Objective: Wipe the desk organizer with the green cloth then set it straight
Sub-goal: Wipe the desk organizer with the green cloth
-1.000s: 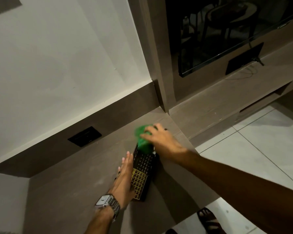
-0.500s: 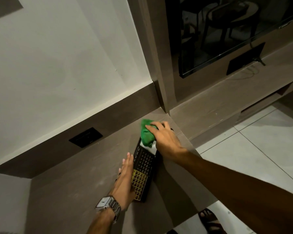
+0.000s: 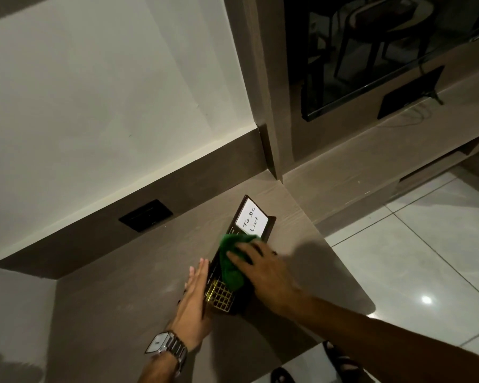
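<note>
A black desk organizer (image 3: 270, 225) lies on the brown desk (image 3: 122, 294), angled toward the wall corner. Its near end is a gold mesh grid (image 3: 220, 295); its far end holds a white note reading "To Do List" (image 3: 251, 220). My right hand (image 3: 263, 269) presses the green cloth (image 3: 230, 268) onto the organizer's middle. My left hand (image 3: 195, 302), fingers straight and together, lies flat against the organizer's left side; a metal watch sits on that wrist.
A black wall socket (image 3: 145, 215) sits in the brown back panel left of the organizer. A cabinet with a dark glass door (image 3: 371, 51) stands to the right. The desk's edge drops to a tiled floor (image 3: 415, 261); sandalled feet show below.
My right hand has slid the green cloth from the organizer's far end toward me to its middle, uncovering the white note. My left hand has stayed against the left side.
</note>
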`<action>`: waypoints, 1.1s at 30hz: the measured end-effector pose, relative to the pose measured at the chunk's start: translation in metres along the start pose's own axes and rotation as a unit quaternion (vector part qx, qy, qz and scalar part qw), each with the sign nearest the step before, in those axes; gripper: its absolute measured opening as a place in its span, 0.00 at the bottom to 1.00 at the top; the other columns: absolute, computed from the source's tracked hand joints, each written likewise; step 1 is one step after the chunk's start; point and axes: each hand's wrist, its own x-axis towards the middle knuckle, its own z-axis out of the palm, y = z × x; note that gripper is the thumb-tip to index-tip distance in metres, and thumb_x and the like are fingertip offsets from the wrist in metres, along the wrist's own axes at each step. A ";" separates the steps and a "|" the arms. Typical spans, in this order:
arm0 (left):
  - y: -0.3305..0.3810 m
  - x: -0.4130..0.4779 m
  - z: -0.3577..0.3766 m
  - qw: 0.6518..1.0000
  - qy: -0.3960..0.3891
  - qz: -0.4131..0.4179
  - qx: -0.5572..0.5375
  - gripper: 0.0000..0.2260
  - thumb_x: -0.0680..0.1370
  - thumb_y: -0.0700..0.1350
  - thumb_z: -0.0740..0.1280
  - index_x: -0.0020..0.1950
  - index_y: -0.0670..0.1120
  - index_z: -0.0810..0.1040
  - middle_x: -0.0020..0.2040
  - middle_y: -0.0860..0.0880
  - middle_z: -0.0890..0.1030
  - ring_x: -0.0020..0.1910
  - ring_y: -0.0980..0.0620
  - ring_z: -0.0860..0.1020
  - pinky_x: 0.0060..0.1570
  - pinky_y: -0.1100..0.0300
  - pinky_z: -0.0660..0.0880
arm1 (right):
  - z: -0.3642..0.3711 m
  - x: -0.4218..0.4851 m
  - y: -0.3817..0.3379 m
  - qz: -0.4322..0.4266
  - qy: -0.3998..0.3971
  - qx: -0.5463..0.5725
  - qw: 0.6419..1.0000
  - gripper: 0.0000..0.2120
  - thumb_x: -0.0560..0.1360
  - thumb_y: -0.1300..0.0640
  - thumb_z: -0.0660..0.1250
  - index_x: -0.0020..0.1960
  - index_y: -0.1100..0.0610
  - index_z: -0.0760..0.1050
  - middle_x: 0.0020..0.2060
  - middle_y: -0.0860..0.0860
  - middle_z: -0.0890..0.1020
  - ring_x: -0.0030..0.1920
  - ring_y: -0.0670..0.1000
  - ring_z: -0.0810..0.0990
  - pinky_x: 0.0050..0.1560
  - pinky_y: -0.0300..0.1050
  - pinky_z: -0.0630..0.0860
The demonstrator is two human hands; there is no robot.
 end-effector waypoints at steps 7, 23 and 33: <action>-0.008 0.001 -0.005 0.999 -0.008 0.015 0.043 0.48 0.72 0.37 0.67 0.70 0.63 0.32 0.76 0.56 0.37 0.75 0.51 0.35 0.73 0.50 0.36 | 0.010 -0.005 0.000 -0.022 0.000 -0.030 0.999 0.39 0.65 0.57 0.78 0.72 0.48 0.65 0.72 0.54 0.67 0.73 0.60 0.60 0.65 0.62 0.68; 0.017 -0.003 -0.011 0.999 -0.016 -0.029 -0.018 0.42 0.75 0.33 0.63 0.74 0.55 0.35 0.77 0.46 0.42 0.76 0.44 0.43 0.73 0.50 0.48 | 0.007 -0.003 -0.019 -0.071 -0.023 0.011 0.997 0.35 0.66 0.60 0.75 0.70 0.50 0.67 0.72 0.56 0.66 0.72 0.61 0.61 0.59 0.64 0.73; 0.014 -0.004 -0.010 0.999 0.002 -0.037 0.002 0.43 0.75 0.35 0.63 0.71 0.60 0.33 0.70 0.54 0.39 0.68 0.53 0.39 0.71 0.44 0.38 | -0.014 0.014 -0.003 -0.026 -0.017 -0.046 0.998 0.38 0.67 0.57 0.76 0.72 0.49 0.63 0.74 0.52 0.63 0.72 0.60 0.57 0.58 0.62 0.74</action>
